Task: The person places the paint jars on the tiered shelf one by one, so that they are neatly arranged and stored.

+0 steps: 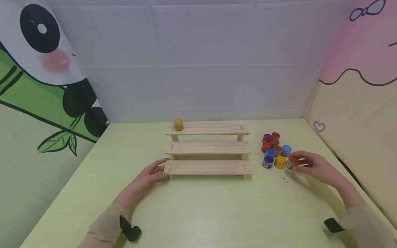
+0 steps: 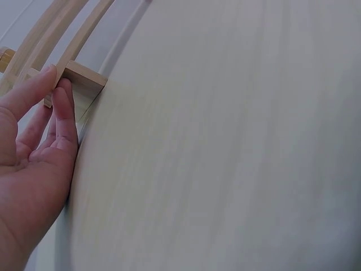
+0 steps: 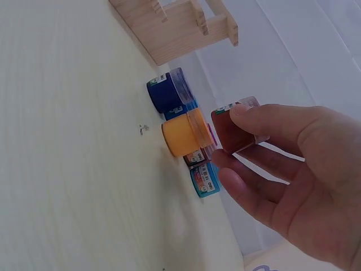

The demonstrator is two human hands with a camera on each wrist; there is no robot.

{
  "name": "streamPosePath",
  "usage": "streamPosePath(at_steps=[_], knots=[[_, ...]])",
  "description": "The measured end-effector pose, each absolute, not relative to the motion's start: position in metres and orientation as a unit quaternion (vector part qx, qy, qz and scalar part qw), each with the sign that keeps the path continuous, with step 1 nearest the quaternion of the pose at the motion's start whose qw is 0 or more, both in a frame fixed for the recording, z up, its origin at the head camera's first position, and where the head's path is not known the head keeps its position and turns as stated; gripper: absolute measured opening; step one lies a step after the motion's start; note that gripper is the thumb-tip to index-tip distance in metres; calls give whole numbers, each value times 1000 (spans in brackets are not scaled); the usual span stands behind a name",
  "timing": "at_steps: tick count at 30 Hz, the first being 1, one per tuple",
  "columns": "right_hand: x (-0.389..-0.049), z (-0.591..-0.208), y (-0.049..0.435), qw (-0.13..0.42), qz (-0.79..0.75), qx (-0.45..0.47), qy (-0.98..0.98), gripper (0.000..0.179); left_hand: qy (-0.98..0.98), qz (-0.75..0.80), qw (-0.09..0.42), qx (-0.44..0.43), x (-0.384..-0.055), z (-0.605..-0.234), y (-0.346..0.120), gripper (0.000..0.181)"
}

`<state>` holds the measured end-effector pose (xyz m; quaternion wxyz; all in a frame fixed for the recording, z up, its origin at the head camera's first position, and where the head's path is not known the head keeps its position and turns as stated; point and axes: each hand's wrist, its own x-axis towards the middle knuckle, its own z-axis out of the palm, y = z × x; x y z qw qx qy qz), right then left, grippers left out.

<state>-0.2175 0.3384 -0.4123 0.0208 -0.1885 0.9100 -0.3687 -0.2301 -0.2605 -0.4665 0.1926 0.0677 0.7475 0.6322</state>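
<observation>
My right hand (image 1: 321,167) holds a brown paint jar (image 3: 232,129) between thumb and fingers, at the near right of a cluster of jars. In the right wrist view the jar is tilted, raised off the table beside an orange-yellow jar (image 3: 181,134). My left hand (image 1: 151,176) pinches the left end of the lowest step of a three-step wooden rack (image 1: 207,167), thumb above and fingers beneath, as the left wrist view shows. One yellow jar (image 1: 178,124) stands at the left end of the rack's top step.
Close by the right hand stand several more paint jars, among them a dark purple one (image 1: 268,162), a light blue one (image 1: 286,150) and a red one (image 1: 266,147). A small dark mark (image 1: 285,179) is on the table (image 1: 204,213). Printed cloth walls enclose the back and sides.
</observation>
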Motion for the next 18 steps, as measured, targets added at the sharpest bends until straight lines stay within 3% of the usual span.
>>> streamPosePath(at_steps=[18], knots=[[-230, -391, 311, -18, -375, -187, 908, 35, 753, 625, 194, 66, -229, -466, -261, 68]])
